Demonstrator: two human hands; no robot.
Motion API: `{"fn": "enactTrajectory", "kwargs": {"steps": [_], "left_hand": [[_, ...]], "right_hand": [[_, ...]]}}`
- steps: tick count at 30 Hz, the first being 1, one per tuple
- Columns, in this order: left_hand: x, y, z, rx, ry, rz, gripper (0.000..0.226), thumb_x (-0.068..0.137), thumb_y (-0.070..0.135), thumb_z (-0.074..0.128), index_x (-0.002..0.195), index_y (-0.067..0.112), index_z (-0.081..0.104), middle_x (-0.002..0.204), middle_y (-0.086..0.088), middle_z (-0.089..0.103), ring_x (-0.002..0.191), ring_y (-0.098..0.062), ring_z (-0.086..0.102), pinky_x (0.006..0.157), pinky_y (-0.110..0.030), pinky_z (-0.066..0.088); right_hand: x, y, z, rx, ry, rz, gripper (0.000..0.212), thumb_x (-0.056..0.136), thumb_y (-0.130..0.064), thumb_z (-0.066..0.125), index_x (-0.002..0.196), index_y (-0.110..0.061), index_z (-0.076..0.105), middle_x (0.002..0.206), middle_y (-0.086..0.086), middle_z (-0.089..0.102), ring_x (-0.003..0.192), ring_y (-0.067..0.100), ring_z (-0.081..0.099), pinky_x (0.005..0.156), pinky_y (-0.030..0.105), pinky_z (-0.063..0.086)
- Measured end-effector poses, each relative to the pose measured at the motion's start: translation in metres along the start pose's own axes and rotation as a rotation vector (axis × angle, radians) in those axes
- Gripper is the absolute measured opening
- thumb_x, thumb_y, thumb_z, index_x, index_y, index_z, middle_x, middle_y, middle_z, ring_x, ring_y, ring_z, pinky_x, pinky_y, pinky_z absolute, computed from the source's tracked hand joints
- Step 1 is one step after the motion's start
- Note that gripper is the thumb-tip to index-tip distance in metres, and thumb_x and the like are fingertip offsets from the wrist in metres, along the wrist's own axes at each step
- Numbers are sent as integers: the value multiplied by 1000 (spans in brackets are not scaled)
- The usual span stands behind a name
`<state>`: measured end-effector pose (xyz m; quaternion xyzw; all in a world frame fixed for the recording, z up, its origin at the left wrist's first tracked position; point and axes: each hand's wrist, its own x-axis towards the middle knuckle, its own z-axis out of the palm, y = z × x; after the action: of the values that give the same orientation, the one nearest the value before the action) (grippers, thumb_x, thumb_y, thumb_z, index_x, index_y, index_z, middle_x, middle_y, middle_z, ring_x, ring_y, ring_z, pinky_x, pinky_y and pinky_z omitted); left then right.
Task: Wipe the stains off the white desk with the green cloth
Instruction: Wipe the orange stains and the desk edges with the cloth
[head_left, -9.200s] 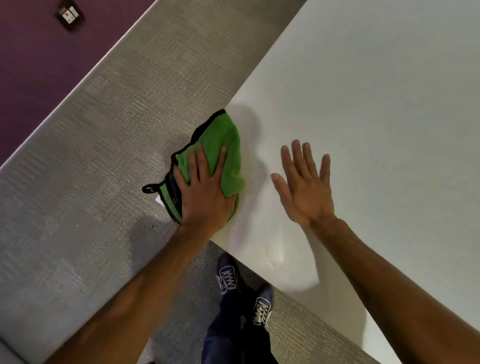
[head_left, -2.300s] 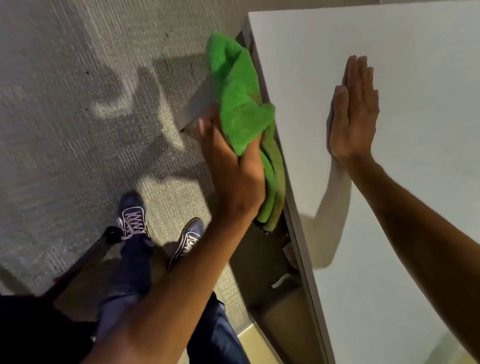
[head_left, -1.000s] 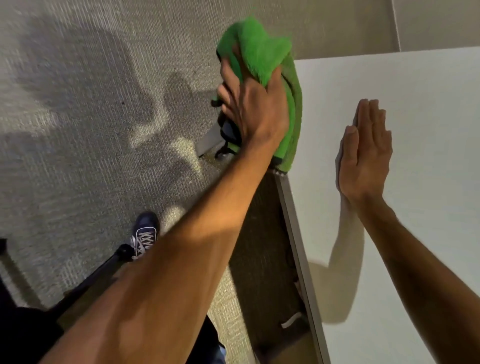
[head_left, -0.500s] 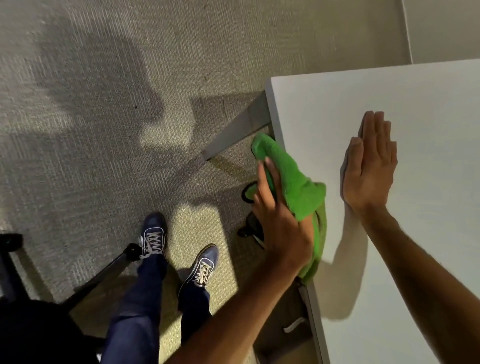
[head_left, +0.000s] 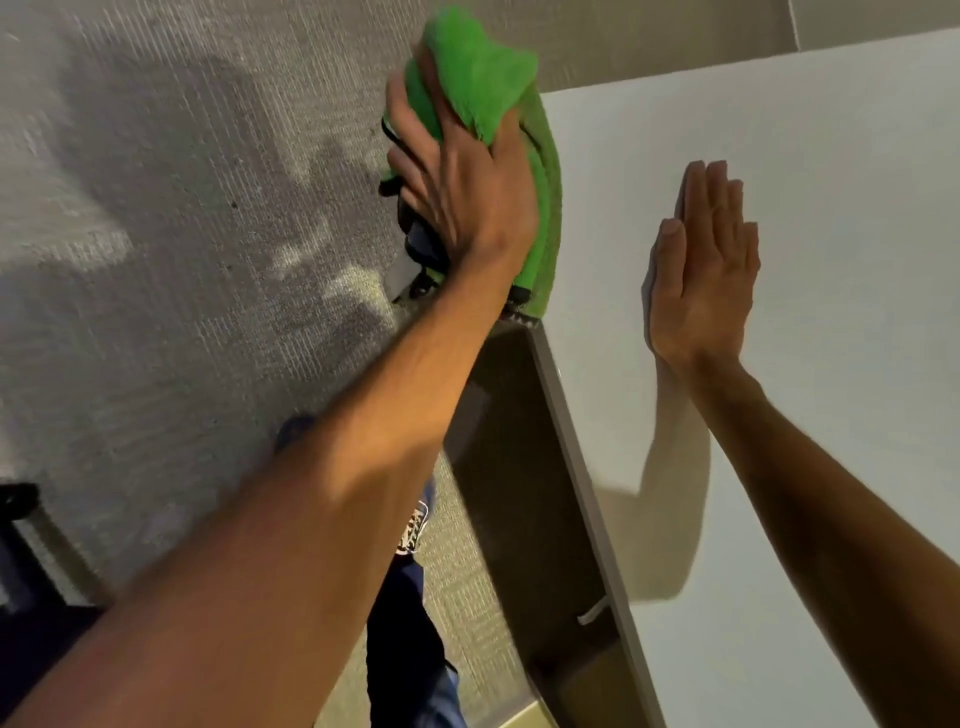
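Note:
The white desk (head_left: 810, 130) fills the right side of the head view, its left edge running down from the far corner. My left hand (head_left: 462, 197) grips the bunched green cloth (head_left: 483, 67) and presses it against the desk's left edge near that far corner. The cloth drapes over the edge, its black trim hanging below my palm. My right hand (head_left: 701, 270) lies flat on the desk top, fingers together and extended, to the right of the cloth. I see no distinct stains on the white surface.
Grey carpet (head_left: 171, 249) covers the floor to the left. My legs in blue trousers (head_left: 410, 639) and a shoe (head_left: 415, 525) stand beside the desk edge. A dark chair base (head_left: 26, 525) sits at the lower left. Under the desk is a shadowed brown panel (head_left: 524, 478).
My left hand has slid the cloth along the desk's left edge, from near my right wrist up to the far corner. My right hand has stayed flat on the desk.

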<state>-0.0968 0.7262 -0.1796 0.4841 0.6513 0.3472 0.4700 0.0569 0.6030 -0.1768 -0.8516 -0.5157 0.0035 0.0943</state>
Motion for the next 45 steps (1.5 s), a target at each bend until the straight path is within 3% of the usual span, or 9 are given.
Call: {"fn": "enactTrajectory", "kwargs": {"steps": [14, 18, 23, 30, 32, 35, 39, 43, 45], "left_hand": [[-192, -47, 2, -173, -25, 18, 73, 98, 35, 53, 156, 2, 24, 156, -22, 35, 141, -30, 42, 114, -52, 40], [-160, -33, 6, 72, -6, 46, 82, 95, 41, 45, 160, 1, 15, 163, -13, 26, 131, -22, 37, 113, -34, 29], [-85, -10, 3, 234, -36, 25, 86, 92, 38, 50, 160, 3, 11, 166, -12, 17, 137, -27, 31, 112, -42, 26], [58, 40, 6, 384, -84, -133, 65, 101, 48, 46, 154, 12, 34, 156, -8, 39, 139, -30, 41, 110, -43, 35], [83, 46, 2, 285, -143, -151, 51, 102, 40, 47, 143, 10, 50, 141, -9, 55, 129, -25, 54, 102, -29, 43], [94, 39, -13, -29, -254, -197, 26, 99, 24, 54, 109, 6, 70, 92, 2, 67, 79, -8, 64, 66, -10, 50], [98, 16, -36, -373, -375, -399, 27, 102, 28, 49, 101, 11, 70, 109, -12, 73, 107, -29, 70, 98, -43, 57], [106, 7, -58, -577, -460, -496, 46, 105, 38, 36, 115, 12, 73, 115, -12, 76, 105, -27, 74, 87, -39, 61], [109, 7, -66, -597, -464, -487, 54, 106, 37, 34, 98, 16, 82, 103, -8, 80, 96, -24, 77, 77, -34, 63]], "right_hand": [[-2, -2, -12, -31, -41, 13, 56, 110, -30, 19, 163, -14, 18, 172, 8, 13, 161, 25, 7, 130, 51, 10], [-2, -1, -12, -18, -33, 8, 55, 110, -29, 20, 163, -14, 18, 172, 8, 13, 161, 25, 7, 130, 52, 11], [-2, 0, -9, -20, -26, 4, 56, 110, -30, 20, 163, -14, 18, 172, 7, 13, 161, 24, 7, 130, 53, 11], [-1, -2, -7, -8, -27, -5, 59, 108, -32, 23, 163, -10, 18, 172, 9, 11, 161, 28, 5, 130, 52, 6], [-1, -1, -6, -11, -27, -12, 60, 108, -32, 23, 163, -11, 17, 173, 8, 10, 161, 27, 4, 130, 53, 7], [0, 2, -4, -24, -18, -7, 60, 108, -35, 22, 164, -15, 16, 173, 5, 9, 161, 24, 4, 129, 54, 10], [0, 7, -2, -25, -12, 4, 56, 110, -37, 20, 164, -21, 15, 173, 1, 11, 161, 20, 4, 129, 54, 14], [0, 9, -2, -24, -9, -1, 56, 109, -33, 23, 164, -19, 18, 173, 3, 13, 161, 21, 6, 128, 55, 16], [1, 7, -6, -11, -21, 7, 57, 109, -32, 25, 163, -17, 20, 172, 4, 15, 161, 22, 8, 127, 56, 17]]}}
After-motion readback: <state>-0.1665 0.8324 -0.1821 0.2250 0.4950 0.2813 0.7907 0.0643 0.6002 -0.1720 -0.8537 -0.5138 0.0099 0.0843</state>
